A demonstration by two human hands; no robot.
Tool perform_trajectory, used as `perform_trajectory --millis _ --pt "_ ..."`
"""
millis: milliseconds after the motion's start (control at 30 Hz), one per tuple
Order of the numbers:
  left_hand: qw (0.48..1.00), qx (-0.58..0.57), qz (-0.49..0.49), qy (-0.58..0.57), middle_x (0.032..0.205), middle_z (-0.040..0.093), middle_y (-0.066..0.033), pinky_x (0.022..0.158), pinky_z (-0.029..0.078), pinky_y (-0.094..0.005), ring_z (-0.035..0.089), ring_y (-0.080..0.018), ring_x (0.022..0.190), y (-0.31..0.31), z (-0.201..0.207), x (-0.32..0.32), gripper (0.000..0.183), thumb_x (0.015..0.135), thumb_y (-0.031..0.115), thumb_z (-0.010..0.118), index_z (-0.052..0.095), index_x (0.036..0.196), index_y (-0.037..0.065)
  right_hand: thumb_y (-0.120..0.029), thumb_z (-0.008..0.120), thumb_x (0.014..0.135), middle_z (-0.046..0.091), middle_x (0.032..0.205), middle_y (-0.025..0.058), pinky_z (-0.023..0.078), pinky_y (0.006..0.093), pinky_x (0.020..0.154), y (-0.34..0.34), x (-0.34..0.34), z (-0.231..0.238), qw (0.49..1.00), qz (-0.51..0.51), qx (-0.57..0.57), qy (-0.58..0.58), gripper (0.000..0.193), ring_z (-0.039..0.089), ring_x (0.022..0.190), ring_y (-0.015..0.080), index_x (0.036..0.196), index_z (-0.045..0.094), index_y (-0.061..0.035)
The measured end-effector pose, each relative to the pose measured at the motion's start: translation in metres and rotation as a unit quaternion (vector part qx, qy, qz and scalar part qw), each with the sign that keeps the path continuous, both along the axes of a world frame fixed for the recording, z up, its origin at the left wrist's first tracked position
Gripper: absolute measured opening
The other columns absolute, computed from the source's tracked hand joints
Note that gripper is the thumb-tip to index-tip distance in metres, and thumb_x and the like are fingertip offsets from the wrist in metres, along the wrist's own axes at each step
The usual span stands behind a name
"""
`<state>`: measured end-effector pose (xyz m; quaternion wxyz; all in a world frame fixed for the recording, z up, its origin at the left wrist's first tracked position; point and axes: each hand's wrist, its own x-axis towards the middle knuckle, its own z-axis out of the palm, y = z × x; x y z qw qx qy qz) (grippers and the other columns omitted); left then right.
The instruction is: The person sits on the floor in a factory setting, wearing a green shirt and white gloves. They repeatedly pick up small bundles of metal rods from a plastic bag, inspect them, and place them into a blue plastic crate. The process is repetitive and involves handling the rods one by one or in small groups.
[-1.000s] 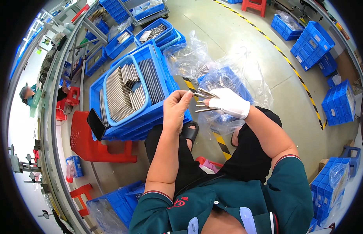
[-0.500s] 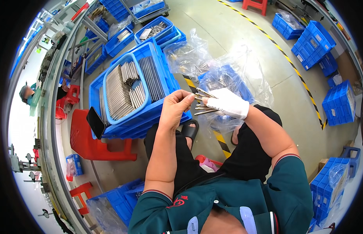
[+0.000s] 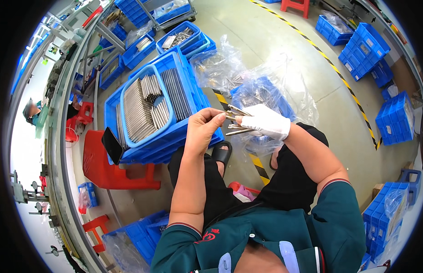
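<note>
My right hand (image 3: 266,121), in a white glove with bare fingertips, is closed around several slim metal rods (image 3: 238,132) that fan out to the left. My bare left hand (image 3: 203,127) meets their ends, thumb and forefinger pinched at one rod's tip. Left of my hands, a light-blue tray (image 3: 172,109) holds rows of similar silvery rods (image 3: 137,109). It rests on a larger blue crate (image 3: 186,73), where darker rods (image 3: 176,91) lie along the right side. Beyond my right hand, a plastic-lined blue crate (image 3: 277,98) contains more loose metal rods.
A dark flat phone-like object (image 3: 112,147) leans at the crate's near left corner, above a red stool (image 3: 100,164). Crumpled clear plastic (image 3: 220,59) lies on the floor. Blue crates (image 3: 364,50) stand at the right, past a yellow-black floor stripe (image 3: 332,66). A workbench edge runs along the left.
My left hand has dipped very slightly beside the rod tips. My right hand keeps its hold on the bundle, nearly still.
</note>
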<state>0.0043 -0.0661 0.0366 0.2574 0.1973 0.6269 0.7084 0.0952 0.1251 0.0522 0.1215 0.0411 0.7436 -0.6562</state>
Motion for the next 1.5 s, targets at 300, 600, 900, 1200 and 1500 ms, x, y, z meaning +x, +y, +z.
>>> perform_trajectory --millis 300,600,900,1200,1500 --pt "0.996 0.029 0.078 0.027 0.072 0.057 0.0024 0.058 0.037 -0.0179 0.047 -0.0034 0.065 -0.004 0.009 0.000 0.014 0.084 0.013 0.068 0.066 0.088 -0.001 -0.038 0.056 0.090 0.049 0.063 0.0004 0.035 0.0280 0.052 0.009 0.003 0.012 0.999 0.017 0.025 -0.022 0.038 0.041 0.058 0.0088 0.080 0.060 -0.0014" --pt "0.999 0.004 -0.004 0.037 0.073 0.057 0.0022 0.060 0.035 -0.0204 0.045 -0.0043 0.067 0.002 -0.001 0.004 0.017 0.082 0.015 0.071 0.065 0.085 0.000 -0.047 0.053 0.089 0.050 0.063 0.0056 0.038 0.0316 0.056 -0.001 -0.002 0.006 0.993 0.048 0.106 -0.005 0.047 0.044 0.060 0.0144 0.080 0.059 -0.0008" --pt "0.999 -0.026 -0.013 0.034 0.072 0.059 0.0017 0.064 0.036 -0.0211 0.047 -0.0050 0.068 0.002 -0.006 0.000 0.013 0.081 0.013 0.071 0.065 0.080 0.002 -0.048 0.055 0.088 0.056 0.067 0.0137 0.041 0.0349 0.062 -0.012 -0.003 -0.008 0.981 0.008 0.185 0.062 0.048 0.051 0.064 0.0221 0.083 0.062 -0.0001" --pt "0.998 -0.018 0.046 0.034 0.075 0.060 0.0003 0.064 0.038 -0.0195 0.050 -0.0050 0.069 -0.001 0.002 0.000 0.014 0.084 0.013 0.068 0.066 0.085 0.000 -0.047 0.055 0.087 0.054 0.066 0.0121 0.040 0.0343 0.060 -0.002 -0.001 -0.004 0.984 0.075 0.159 0.013 0.050 0.049 0.063 0.0197 0.079 0.061 0.0011" --pt "0.999 -0.003 -0.044 0.014 0.076 0.062 -0.0017 0.064 0.040 -0.0216 0.052 -0.0061 0.070 0.003 -0.001 -0.001 0.018 0.082 0.015 0.070 0.066 0.087 -0.002 -0.049 0.052 0.088 0.052 0.064 0.0113 0.039 0.0351 0.058 -0.001 0.000 0.001 0.982 0.103 0.160 0.006 0.052 0.046 0.061 0.0196 0.075 0.060 0.0009"
